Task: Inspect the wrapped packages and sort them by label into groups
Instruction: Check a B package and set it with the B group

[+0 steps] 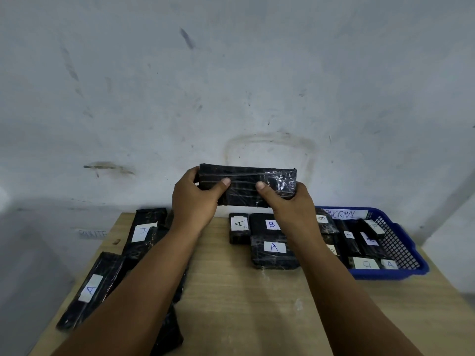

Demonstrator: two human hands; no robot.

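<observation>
head view, both hands' grip pinching black wrapped package (246,185) ends

Packages (273,241) mid-table (231,304), basket (401,253) right, more packages (102,278) left

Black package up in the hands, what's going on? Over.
Left hand and right hand grip the black package, raised. No label showing. Nothing blocking; blue basket sits right.

Long black wrapped package (246,185) held level above labelled packages (273,246).
</observation>
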